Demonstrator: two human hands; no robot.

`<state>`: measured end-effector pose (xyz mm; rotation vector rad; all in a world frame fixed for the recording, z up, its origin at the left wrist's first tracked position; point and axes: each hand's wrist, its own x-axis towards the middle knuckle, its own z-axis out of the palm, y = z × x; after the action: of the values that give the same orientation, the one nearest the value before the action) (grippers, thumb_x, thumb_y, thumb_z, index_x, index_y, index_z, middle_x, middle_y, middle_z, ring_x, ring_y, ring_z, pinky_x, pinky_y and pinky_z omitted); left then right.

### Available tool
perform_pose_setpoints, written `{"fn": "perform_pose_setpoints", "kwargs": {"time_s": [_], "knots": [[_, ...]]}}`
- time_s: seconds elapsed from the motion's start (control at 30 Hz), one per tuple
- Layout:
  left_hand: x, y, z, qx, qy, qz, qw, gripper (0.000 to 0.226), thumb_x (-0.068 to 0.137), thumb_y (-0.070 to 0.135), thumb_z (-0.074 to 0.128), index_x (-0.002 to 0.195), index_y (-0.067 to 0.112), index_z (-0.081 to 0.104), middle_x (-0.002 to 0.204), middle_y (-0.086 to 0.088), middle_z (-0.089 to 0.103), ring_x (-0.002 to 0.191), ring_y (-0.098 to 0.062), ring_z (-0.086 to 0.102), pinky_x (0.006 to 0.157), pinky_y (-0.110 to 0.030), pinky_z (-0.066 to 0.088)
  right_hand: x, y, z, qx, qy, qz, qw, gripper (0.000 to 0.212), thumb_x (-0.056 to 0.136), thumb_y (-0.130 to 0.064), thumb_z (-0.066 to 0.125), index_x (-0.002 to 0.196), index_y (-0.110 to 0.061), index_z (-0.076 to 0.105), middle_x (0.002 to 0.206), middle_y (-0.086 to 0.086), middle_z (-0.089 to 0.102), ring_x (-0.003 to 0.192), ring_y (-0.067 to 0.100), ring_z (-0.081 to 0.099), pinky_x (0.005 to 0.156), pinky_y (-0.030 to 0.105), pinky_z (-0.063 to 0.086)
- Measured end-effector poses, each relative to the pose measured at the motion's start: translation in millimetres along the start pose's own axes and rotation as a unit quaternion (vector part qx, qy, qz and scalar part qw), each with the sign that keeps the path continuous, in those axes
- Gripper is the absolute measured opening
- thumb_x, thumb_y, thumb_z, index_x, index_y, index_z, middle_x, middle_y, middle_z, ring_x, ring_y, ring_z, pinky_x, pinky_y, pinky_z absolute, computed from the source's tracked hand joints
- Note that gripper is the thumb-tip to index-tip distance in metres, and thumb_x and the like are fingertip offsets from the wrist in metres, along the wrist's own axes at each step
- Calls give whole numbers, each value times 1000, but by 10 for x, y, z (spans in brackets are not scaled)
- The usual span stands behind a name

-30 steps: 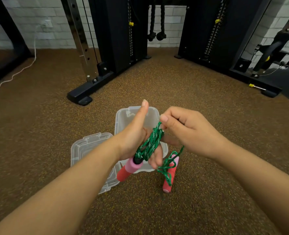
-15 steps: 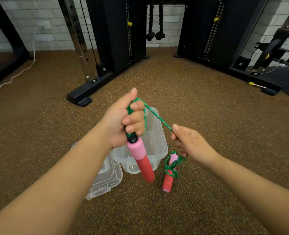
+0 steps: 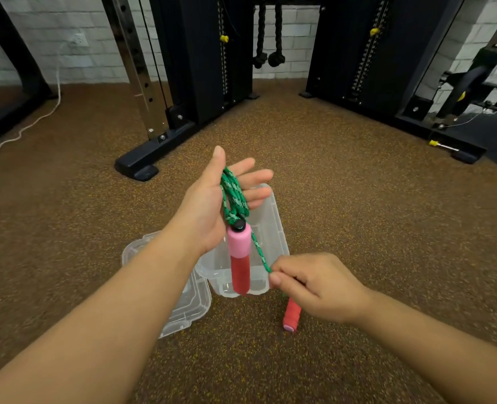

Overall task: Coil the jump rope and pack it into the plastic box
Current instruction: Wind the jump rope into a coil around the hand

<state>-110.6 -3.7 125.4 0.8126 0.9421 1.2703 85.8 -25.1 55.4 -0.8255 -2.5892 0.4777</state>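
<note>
My left hand [image 3: 207, 202] is raised above the clear plastic box [image 3: 274, 228], fingers spread, with several loops of the green jump rope [image 3: 234, 196] wound around the palm. One pink and red handle [image 3: 239, 259] hangs straight down from those loops, in front of the box. From there a taut strand runs down to my right hand [image 3: 318, 284], which pinches it between thumb and forefinger just right of the box. The second handle [image 3: 291, 314] lies on the floor, partly hidden under my right hand.
The box's clear lid [image 3: 189, 312] lies on the brown speckled floor, left of the box and under my left forearm. Black gym machine bases [image 3: 138, 166] stand behind, with a white cable [image 3: 37, 118] at far left.
My left hand has opened its fingers from a fist. My right hand has drawn the strand down and toward me, from beside the left hand to below the hanging handle.
</note>
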Motion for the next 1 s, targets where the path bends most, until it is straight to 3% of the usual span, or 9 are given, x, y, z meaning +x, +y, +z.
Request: {"fn": "perform_pose_setpoints", "kwargs": {"time_s": [0.17, 0.27, 0.33, 0.47, 0.6, 0.73, 0.87, 0.93, 1.0], "knots": [[-23, -119, 47, 131, -28, -68, 989, 80, 94, 62, 8, 129, 3, 50, 95, -25, 72, 93, -35, 70, 87, -43, 52, 159, -239, -197, 53, 91, -60, 993, 26, 95, -35, 43, 80, -19, 57, 64, -15, 50, 59, 8, 54, 56, 30, 47], [-67, -160, 56, 186, -77, -130, 971, 89, 89, 70, 7, 110, 4, 63, 81, -23, 71, 81, -33, 70, 79, -38, 52, 259, -258, -336, 104, 119, -46, 986, 23, 96, -35, 43, 82, -23, 56, 67, -14, 57, 64, 12, 64, 62, 39, 53], [-92, -157, 47, 214, -140, -164, 953, 93, 86, 73, 5, 89, 2, 65, 68, -21, 66, 66, -30, 65, 70, -35, 51, 298, -206, -411, 107, 136, -26, 985, 24, 97, -35, 43, 80, -22, 56, 66, -12, 63, 65, 7, 64, 61, 30, 52], [-145, -127, 40, 245, -244, -252, 904, 116, 73, 82, -2, 118, -7, 56, 62, -24, 64, 54, -29, 64, 62, -35, 53, 341, -40, -454, 57, 156, 55, 985, 24, 93, -47, 38, 78, -33, 51, 66, -11, 58, 63, 6, 56, 59, 32, 45], [-164, -79, 39, 204, -308, -284, 885, 123, 69, 85, -2, 123, -11, 54, 53, -15, 63, 47, -25, 62, 62, -33, 52, 338, 95, -362, 128, 136, 119, 975, 26, 97, -42, 43, 78, -29, 55, 70, -8, 60, 67, 11, 55, 66, 41, 47], [-204, -63, 54, 196, -346, -272, 876, 92, 88, 68, 20, 128, -9, 52, 49, -7, 61, 41, -17, 60, 48, -24, 49, 310, 156, -271, 188, 116, 140, 965, 31, 97, -42, 39, 73, -29, 55, 69, -11, 56, 66, 7, 50, 66, 36, 43], [-239, -91, 52, 112, -313, -215, 918, 50, 95, 32, 40, 131, 0, 52, 52, 1, 63, 41, -10, 58, 47, -21, 44, 298, 120, -44, 290, 155, 164, 930, 32, 95, -42, 41, 68, -37, 56, 65, -10, 53, 66, 4, 46, 64, 28, 41], [-224, -63, 74, 36, -266, -180, 946, 49, 93, 31, 42, 133, 4, 51, 64, 1, 70, 42, -8, 58, 48, -19, 45, 260, 113, 83, 298, 177, 194, 918, 31, 96, -43, 41, 74, -33, 60, 69, 6, 54, 68, 9, 48, 67, 38, 43], [-198, -27, 114, -25, -218, -151, 964, 50, 94, 35, 40, 136, 9, 48, 90, -6, 76, 48, -8, 62, 51, -18, 50, 200, 83, 158, 300, 166, 217, 914, 32, 100, -37, 40, 74, -28, 58, 62, -7, 49, 61, 7, 43, 60, 35, 37]]}}
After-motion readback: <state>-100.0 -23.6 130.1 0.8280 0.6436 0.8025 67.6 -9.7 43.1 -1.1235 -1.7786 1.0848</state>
